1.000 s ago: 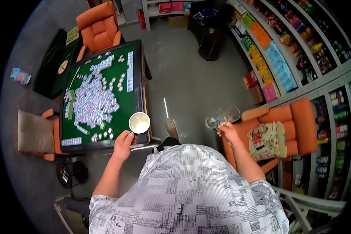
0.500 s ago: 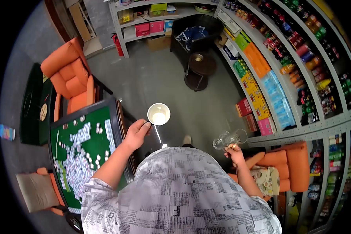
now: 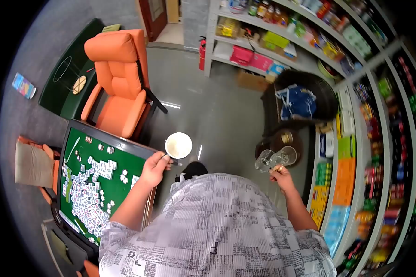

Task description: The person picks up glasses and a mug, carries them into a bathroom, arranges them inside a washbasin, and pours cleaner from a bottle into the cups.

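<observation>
My left hand [image 3: 155, 168] grips a white mug [image 3: 178, 145] by its handle, holding it out in front of me near the corner of the mahjong table. The mug's open top faces up and its inside looks pale. In my right hand [image 3: 281, 177] the fingers are closed around clear drinking glasses [image 3: 283, 157]; two rims show, side by side and tilted apart. Behind the glasses, lower down, stands a small round dark side table [image 3: 295, 138] with a small object on top.
The green mahjong table [image 3: 129, 161] with scattered tiles [image 3: 88, 198] is on my left. An orange armchair [image 3: 118, 87] stands beyond it. A dark chair [image 3: 326, 99] holding blue cloth [image 3: 300, 102] is ahead right. Stocked shelves [image 3: 363, 184] line the right. A fire extinguisher [image 3: 202, 54] stands at the back.
My view has turned left and I have stepped forward; the side table and dark chair now lie nearer on the right. Both hands keep hold of the mug and glasses.
</observation>
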### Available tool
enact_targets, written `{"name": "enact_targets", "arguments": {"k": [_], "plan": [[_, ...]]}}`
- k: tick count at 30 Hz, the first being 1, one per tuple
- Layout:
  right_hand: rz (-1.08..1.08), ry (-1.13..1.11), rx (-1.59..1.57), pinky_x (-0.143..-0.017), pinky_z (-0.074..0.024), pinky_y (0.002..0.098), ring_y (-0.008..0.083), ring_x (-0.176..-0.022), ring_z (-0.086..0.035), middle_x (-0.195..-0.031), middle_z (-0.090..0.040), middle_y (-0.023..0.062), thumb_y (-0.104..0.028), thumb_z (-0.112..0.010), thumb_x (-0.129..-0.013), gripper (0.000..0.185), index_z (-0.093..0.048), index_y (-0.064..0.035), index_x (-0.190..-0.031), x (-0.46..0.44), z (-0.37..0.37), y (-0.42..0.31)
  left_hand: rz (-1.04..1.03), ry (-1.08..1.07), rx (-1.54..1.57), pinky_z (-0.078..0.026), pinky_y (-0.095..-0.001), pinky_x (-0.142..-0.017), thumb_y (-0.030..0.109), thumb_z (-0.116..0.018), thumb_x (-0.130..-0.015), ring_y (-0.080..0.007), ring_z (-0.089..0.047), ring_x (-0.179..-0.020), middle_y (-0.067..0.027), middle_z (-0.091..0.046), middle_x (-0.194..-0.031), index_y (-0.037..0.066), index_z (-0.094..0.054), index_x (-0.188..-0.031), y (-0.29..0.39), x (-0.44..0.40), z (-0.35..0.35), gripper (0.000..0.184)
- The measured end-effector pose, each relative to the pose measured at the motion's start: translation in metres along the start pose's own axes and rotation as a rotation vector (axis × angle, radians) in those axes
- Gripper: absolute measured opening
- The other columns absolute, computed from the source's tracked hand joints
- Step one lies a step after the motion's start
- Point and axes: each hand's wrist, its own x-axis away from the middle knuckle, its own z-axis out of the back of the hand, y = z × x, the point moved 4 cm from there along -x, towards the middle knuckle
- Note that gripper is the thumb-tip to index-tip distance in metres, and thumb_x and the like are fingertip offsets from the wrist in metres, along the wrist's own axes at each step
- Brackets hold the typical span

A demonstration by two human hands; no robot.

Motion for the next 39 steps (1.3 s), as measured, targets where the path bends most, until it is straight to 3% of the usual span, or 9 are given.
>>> {"name": "enact_targets", "arguments": {"k": [8, 12, 19, 26, 35, 39], "plan": [[0.057, -0.237, 0.037, -0.067, -0.0527, 0.0271, 0.0115, -0.074, -0.066, -0.085, -0.069, 0.0012, -0.013, -0.075, -0.099, 0.009, -0.066, -0.0093, -0.100, -0.288, -0.132, -0.191, -0.062, 0.141, 0.062, -0.053, -0.0292, -0.079, 0.020, -0.053, -0.113, -0.0099, -0.059, -0.083, -0.0025, -0.067, -0.095, 0.005, -0.063, -0.099, 0.090, -0.235, 0.098, 0.022], [0.082, -0.362, 0.038, -0.071, -0.0531, 0.0282, 0.0125, -0.076, -0.065, -0.085, -0.069, 0.0032, -0.014, -0.076, -0.098, 0.012, -0.066, -0.0075, -0.100, -0.395, -0.205, -0.285, -0.095, 0.147, 0.102, -0.053, -0.0289, -0.079, 0.022, -0.052, -0.114, -0.0100, -0.060, -0.082, -0.0025, -0.067, -0.094, 0.004, -0.064, -0.101, 0.176, -0.360, 0.130, 0.026], [0.166, -0.573, 0.154, -0.067, -0.0515, 0.0276, 0.0096, -0.073, -0.063, -0.082, -0.066, -0.0007, -0.017, -0.078, -0.098, 0.015, -0.065, -0.0098, -0.096, -0.589, -0.326, -0.428, -0.245, 0.173, 0.167, -0.053, -0.0304, -0.082, 0.029, -0.052, -0.114, -0.0129, -0.063, -0.086, -0.0052, -0.069, -0.099, 0.005, -0.065, -0.102, 0.311, -0.568, 0.194, 0.030], [0.289, -0.791, 0.360, -0.068, -0.0532, 0.0286, 0.0102, -0.077, -0.065, -0.086, -0.069, 0.0004, -0.014, -0.078, -0.097, 0.013, -0.067, -0.0086, -0.098, -0.798, -0.454, -0.568, -0.309, 0.415, 0.142, -0.052, -0.0328, -0.082, 0.027, -0.050, -0.114, -0.0145, -0.061, -0.088, -0.0058, -0.067, -0.101, 0.005, -0.061, -0.102, 0.392, -0.705, 0.289, 0.027], [0.207, -0.849, 0.361, -0.069, -0.0515, 0.0287, 0.0095, -0.074, -0.060, -0.084, -0.065, -0.0003, -0.017, -0.080, -0.095, 0.017, -0.066, -0.0075, -0.099, -1.001, -0.633, -0.672, -0.189, 0.582, 0.115, -0.053, -0.0319, -0.083, 0.029, -0.051, -0.113, -0.0145, -0.062, -0.087, -0.0051, -0.066, -0.101, 0.008, -0.058, -0.099, 0.445, -0.874, 0.470, 0.026], [0.184, -0.774, 0.356, -0.070, -0.0518, 0.0283, 0.0091, -0.076, -0.061, -0.086, -0.066, -0.0011, -0.014, -0.080, -0.095, 0.016, -0.066, -0.0075, -0.099, -1.088, -0.703, -0.690, -0.162, 0.471, 0.042, -0.053, -0.0300, -0.082, 0.030, -0.053, -0.113, -0.0122, -0.062, -0.087, -0.0032, -0.067, -0.099, 0.007, -0.064, -0.103, 0.473, -0.996, 0.571, 0.027]]}}
